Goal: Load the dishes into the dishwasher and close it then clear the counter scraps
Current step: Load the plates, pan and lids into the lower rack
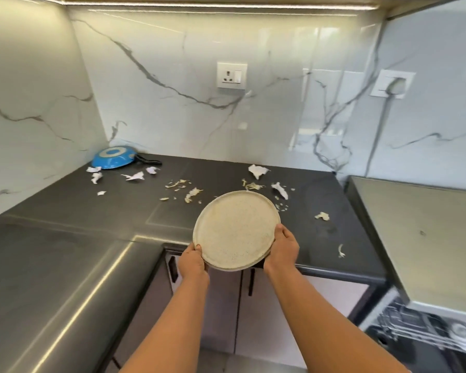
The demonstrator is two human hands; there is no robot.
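Left hand (193,261) grips the near-left rim of the round, cream speckled ceramic plate (234,231); right hand (283,247) grips its right rim. The plate is held tilted above the dark counter's (119,208) front edge. The open dishwasher rack (425,327) lies low to the plate's right, nearer the right hand.

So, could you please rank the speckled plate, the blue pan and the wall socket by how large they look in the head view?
1. Speckled plate, though it is nearest the camera.
2. Blue pan, farther back on the counter.
3. Wall socket, farthest away, so this ranking reflects apparent size only.
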